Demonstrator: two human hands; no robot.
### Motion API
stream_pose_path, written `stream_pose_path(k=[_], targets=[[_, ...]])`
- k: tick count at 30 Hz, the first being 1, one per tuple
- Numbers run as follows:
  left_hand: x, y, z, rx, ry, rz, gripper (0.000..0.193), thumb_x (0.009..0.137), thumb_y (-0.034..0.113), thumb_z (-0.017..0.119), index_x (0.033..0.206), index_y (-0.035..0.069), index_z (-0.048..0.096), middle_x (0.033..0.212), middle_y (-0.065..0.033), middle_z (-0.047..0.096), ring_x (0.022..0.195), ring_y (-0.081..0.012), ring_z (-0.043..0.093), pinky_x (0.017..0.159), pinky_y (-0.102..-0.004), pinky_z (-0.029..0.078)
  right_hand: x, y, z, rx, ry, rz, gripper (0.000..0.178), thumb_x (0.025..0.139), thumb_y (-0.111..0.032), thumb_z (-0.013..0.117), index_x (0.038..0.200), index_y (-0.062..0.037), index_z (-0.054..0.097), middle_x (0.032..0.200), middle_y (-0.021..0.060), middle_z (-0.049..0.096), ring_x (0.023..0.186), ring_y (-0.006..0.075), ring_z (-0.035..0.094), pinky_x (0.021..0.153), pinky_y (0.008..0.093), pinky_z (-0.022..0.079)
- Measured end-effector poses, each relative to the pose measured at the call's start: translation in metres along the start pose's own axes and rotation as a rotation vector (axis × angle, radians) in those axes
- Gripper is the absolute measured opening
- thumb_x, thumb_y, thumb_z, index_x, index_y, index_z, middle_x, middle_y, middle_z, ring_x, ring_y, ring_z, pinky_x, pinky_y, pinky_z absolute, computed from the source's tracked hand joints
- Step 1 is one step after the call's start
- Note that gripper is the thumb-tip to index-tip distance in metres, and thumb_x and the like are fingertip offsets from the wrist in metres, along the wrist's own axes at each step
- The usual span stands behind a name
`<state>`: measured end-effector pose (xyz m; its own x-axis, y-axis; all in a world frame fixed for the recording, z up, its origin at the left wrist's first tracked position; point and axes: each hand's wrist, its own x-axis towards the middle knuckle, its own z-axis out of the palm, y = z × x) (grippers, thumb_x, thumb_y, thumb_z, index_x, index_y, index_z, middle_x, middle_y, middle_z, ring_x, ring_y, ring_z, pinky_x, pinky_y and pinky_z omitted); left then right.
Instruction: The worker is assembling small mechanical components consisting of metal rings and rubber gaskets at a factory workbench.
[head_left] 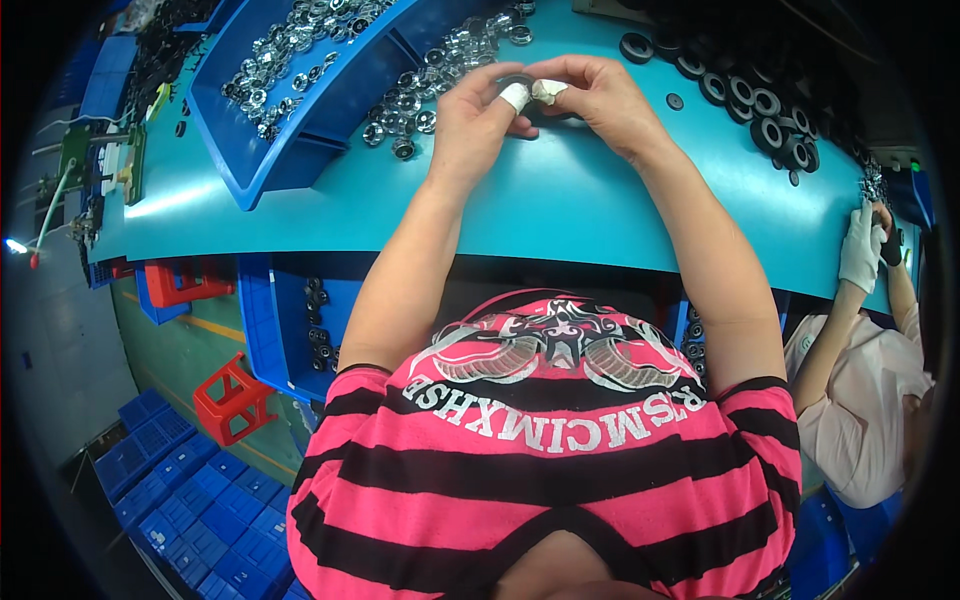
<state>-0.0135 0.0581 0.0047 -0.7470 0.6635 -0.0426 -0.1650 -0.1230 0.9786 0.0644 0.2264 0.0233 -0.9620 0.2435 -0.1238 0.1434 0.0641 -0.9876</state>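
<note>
Over the far part of the teal table, my two hands meet at a black ring, which looks like a small rubber tyre. My left hand grips its left side, with white tape around the thumb. On the right side, my right hand has its fingers closed on it, its thumb also wrapped in white. The fingers hide much of the ring, and I cannot tell whether a hub is inside. Several shiny chrome wheel hubs lie loose just left of my left hand.
A blue bin with more hubs stands at left. Black tyres are heaped at right, near a small black disc. A co-worker's gloved hand is at the far right. Red stools and blue crates stand lower left.
</note>
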Motion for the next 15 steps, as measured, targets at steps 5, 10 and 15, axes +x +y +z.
stream_pose_path(k=[5,10,15], targets=[[0.000,0.001,0.004,0.009,0.074,-0.005,0.028,0.096,-0.001,0.054,0.123,-0.004,0.061,0.107,-0.0135,0.068,0.074,-0.0139,0.067,0.068,-0.0311,0.064,-0.002,0.001,0.011,-0.116,0.102,-0.009,0.028,0.089,-0.001,0.066,0.116,-0.0021,0.073,0.097,0.0064,0.074,0.086,0.0126,0.069,0.080,0.0264,0.056],[-0.001,0.002,0.008,0.061,0.102,0.011,0.033,0.096,-0.002,0.053,0.129,-0.003,0.057,0.109,-0.0136,0.067,0.077,-0.0147,0.068,0.070,-0.0318,0.064,-0.005,-0.002,0.018,-0.231,0.177,-0.061,0.027,0.088,-0.008,0.068,0.114,-0.0069,0.076,0.093,0.0068,0.075,0.082,0.0125,0.069,0.075,0.0279,0.055],[0.000,-0.001,0.005,-0.100,-0.055,0.106,0.048,0.091,-0.006,0.056,0.138,-0.003,0.047,0.119,-0.0155,0.063,0.101,-0.0215,0.067,0.077,-0.0325,0.062,0.008,0.007,0.005,0.060,0.153,-0.057,0.028,0.089,-0.012,0.068,0.116,-0.0063,0.075,0.094,0.0066,0.074,0.082,0.0117,0.068,0.077,0.0277,0.054]])
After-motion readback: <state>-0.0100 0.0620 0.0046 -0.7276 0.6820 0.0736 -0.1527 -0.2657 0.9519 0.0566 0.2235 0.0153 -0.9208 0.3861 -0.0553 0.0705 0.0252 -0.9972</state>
